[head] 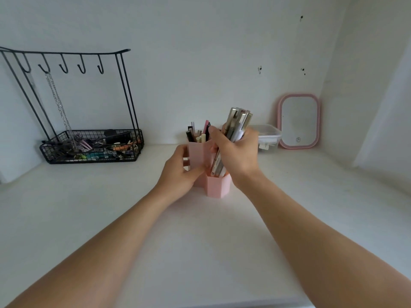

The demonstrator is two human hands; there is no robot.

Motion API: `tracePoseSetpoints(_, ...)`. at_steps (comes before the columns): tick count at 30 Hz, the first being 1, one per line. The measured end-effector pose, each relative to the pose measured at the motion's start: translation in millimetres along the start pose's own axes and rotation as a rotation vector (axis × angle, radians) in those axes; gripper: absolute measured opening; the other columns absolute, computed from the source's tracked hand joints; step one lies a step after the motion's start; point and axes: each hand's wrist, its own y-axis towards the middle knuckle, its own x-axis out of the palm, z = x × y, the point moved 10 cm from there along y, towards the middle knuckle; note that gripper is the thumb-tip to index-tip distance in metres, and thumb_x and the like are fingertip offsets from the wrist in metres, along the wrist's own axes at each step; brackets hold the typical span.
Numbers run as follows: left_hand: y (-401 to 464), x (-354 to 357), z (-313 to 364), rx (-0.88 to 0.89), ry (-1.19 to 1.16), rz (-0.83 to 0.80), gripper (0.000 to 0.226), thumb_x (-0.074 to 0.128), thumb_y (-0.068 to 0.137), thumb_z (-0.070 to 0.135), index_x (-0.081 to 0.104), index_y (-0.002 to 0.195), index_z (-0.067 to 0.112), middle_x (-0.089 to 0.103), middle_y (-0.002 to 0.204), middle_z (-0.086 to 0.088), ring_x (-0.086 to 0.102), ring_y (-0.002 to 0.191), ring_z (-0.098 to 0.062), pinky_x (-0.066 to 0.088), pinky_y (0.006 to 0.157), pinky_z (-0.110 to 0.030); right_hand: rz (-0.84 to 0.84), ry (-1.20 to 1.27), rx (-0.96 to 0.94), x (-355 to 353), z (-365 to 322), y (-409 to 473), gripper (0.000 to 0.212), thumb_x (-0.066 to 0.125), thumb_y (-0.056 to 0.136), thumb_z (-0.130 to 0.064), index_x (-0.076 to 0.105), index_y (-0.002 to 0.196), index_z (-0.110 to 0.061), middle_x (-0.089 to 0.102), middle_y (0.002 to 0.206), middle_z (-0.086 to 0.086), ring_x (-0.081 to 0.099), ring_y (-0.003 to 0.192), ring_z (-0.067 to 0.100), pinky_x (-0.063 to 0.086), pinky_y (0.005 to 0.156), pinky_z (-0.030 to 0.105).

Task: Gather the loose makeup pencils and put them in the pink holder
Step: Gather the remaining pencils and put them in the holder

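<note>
Several slim pencils [236, 127], hexagonal pink holder [219, 185]

right hand [235, 152] gripping pencils [239, 123], left hand [181, 170] holding pink holder [219, 185]

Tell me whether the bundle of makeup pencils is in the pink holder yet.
Partly in. The right hand grips the pencil bundle; its lower ends dip into the pink holder's front compartment while the left hand steadies it.

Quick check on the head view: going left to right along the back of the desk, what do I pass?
Black wire rack with its basket of clips, left hand on the pink holder, right hand gripping the bundle of pencils, clear lidded box, pink-framed mirror.
</note>
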Motion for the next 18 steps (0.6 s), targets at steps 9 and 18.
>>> tracePoseSetpoints(9,3.0,-6.7,-6.6,-0.011,-0.001,0.011,0.045,0.074,0.089,0.024,0.054,0.129,0.024,0.064,0.115,0.018,0.06,0.105,0.003,0.045,0.069,-0.004,-0.124,0.008,0.182,13.2,24.2,-4.1,0.027,0.08,0.071,-0.002,0.063,0.091,-0.002,0.07,0.077,0.016,0.069,0.068,0.026,0.062,0.07,0.042)
tracePoseSetpoints(18,5.8,-9.2,-10.7,-0.006,0.033,0.011,0.046,0.074,0.089,0.023,0.054,0.131,0.025,0.063,0.118,0.017,0.059,0.107,0.004,0.045,0.072,-0.005,0.036,-0.063,-0.153,-4.6,-4.4,-1.5,0.055,0.078,0.069,-0.004,0.054,0.116,-0.021,0.067,0.097,0.0,0.067,0.091,0.013,0.057,0.083,0.039)
